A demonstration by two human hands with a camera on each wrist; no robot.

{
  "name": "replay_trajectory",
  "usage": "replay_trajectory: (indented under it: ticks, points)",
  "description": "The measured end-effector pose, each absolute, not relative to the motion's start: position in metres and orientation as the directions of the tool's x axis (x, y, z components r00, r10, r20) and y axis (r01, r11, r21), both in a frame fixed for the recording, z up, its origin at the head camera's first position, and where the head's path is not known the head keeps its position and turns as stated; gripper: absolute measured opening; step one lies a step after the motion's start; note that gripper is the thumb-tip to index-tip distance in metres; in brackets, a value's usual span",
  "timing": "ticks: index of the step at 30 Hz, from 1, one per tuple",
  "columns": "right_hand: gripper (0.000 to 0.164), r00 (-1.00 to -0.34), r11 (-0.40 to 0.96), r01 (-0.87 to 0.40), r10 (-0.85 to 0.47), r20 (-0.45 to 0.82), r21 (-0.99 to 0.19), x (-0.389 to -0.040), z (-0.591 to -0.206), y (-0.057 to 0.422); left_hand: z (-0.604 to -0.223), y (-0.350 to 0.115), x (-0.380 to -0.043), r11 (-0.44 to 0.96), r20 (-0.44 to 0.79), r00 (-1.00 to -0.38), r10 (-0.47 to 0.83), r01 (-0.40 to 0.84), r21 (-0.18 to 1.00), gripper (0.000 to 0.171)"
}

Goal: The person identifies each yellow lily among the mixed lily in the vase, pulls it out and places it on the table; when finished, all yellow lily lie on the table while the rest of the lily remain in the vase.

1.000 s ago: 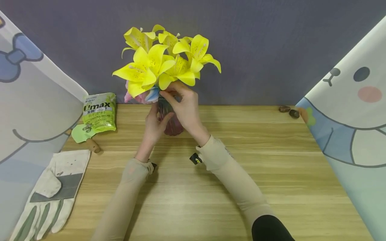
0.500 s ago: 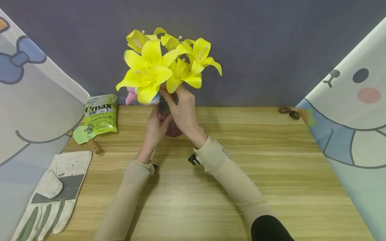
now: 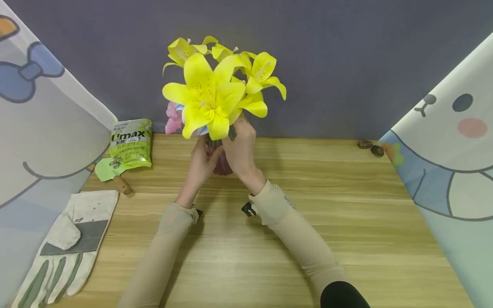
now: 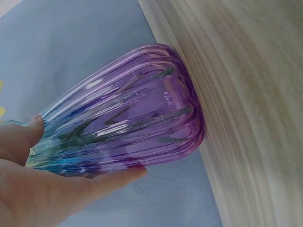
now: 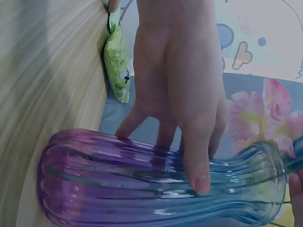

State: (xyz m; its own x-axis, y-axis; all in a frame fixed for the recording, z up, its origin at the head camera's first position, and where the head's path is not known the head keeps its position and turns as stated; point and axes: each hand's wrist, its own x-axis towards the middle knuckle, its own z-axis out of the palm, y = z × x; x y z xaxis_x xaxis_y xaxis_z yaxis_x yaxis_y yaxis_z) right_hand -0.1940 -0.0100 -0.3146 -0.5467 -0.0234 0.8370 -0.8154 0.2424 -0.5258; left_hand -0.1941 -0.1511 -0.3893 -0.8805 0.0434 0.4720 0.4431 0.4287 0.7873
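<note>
The vase (image 5: 104,201) looks like ribbed glass, so I judge it stiff, slick and breakable; its narrowing upper part seems the surest hold. My left hand (image 5: 180,90) grips it there, spread about as wide as the glass, thumb on the near side, fingers behind. Below my grip, its base rests on the table (image 3: 335,222). Above, the lilies (image 3: 208,92) should be light, with soft petals. My right hand (image 3: 242,152) is by the rim; its fingertips are mostly hidden, so I cannot tell whether they pinch anything.
</note>
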Motion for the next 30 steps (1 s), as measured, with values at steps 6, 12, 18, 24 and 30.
replay_trajectory:
  ticks: [6, 12, 18, 24, 30]
  points:
    - [0.024, -0.553, 0.26, -0.799, 0.04, 0.832, -0.543, -0.197, -0.315, -0.012, -0.389, -0.149, -0.195, 0.443, 0.479, -0.878, 0.012, 0.434, 0.784, 0.064]
    - [0.015, -0.546, 0.262, -0.805, 0.024, 0.837, -0.532, -0.202, -0.313, -0.005, -0.388, -0.148, -0.195, 0.443, 0.463, -0.886, 0.001, 0.416, 0.794, 0.073]
    - [0.023, -0.553, 0.276, -0.803, -0.012, 0.833, -0.528, -0.202, -0.319, 0.002, -0.389, -0.148, -0.196, 0.424, 0.48, -0.877, 0.019, 0.442, 0.791, 0.064]
    - [0.016, -0.526, 0.197, -0.822, 0.1, 0.845, -0.535, -0.201, -0.315, -0.002, -0.39, -0.147, -0.197, 0.442, 0.486, -0.874, 0.006, 0.438, 0.782, 0.068]
    - [0.017, -0.571, 0.133, -0.812, 0.029, 0.821, -0.569, -0.204, -0.312, -0.002, -0.39, -0.146, -0.196, 0.435, 0.504, -0.864, 0.012, 0.458, 0.775, 0.072]
